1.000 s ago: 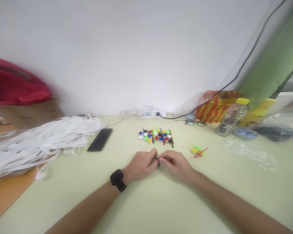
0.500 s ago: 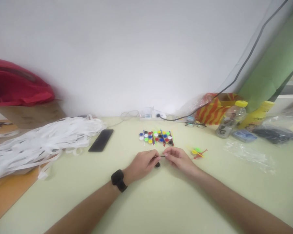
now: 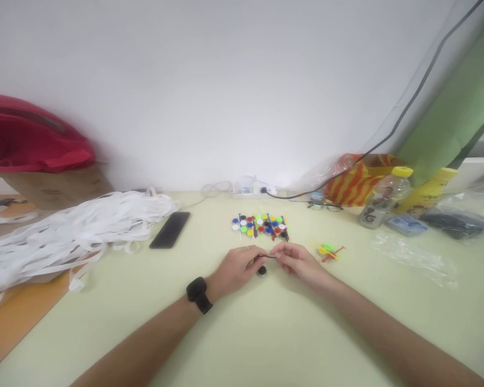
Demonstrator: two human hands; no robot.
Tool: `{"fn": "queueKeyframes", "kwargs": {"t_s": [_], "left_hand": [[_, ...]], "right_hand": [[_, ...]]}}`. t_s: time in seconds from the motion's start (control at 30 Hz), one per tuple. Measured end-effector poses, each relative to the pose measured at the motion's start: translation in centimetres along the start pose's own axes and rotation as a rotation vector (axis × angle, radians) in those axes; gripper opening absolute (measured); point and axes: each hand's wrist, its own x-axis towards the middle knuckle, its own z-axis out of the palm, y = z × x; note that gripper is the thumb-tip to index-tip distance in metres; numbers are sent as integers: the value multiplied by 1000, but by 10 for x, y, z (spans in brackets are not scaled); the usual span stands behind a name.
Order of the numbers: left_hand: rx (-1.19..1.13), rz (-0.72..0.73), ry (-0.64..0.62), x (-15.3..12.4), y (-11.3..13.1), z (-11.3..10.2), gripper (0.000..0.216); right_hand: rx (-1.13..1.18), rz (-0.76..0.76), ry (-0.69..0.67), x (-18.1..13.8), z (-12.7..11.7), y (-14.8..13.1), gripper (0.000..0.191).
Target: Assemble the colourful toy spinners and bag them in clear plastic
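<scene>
My left hand [image 3: 240, 266] and my right hand [image 3: 296, 262] meet over the table, both closed in a pinch. Between their fingertips runs a thin dark stick [image 3: 271, 256], one end in each hand; its ends are hidden by the fingers. Just below it a small round black disc [image 3: 262, 272] lies on the table by my left thumb. Beyond my hands sits a block of small round pieces [image 3: 260, 226] in several colours, with thin coloured sticks lying among them. To the right of my right hand is a little pile of green, yellow and red pieces [image 3: 329, 251].
A black phone [image 3: 170, 230] and a heap of white strips [image 3: 80, 236] lie on the left. Glasses [image 3: 325, 206], a clear bottle [image 3: 385, 198], a yellow bottle [image 3: 427, 192] and clear plastic wrap [image 3: 415, 259] are on the right. A power strip [image 3: 248, 190] runs along the wall.
The view has shifted slightly. Both hands keep their pinch on the dark stick, and a little more of it shows between the fingertips.
</scene>
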Motion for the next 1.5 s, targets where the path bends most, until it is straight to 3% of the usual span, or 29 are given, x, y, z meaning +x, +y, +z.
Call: {"fn": "queueKeyframes", "kwargs": {"t_s": [0.73,1.5], "left_hand": [[2,15,-20,0,3,-1,27],[50,43,-36,0,6,-3,22]], "right_hand": [[-16,43,-27,-3,2,-5,46],[-115,-20,-117,-3,1,-6,36]]}}
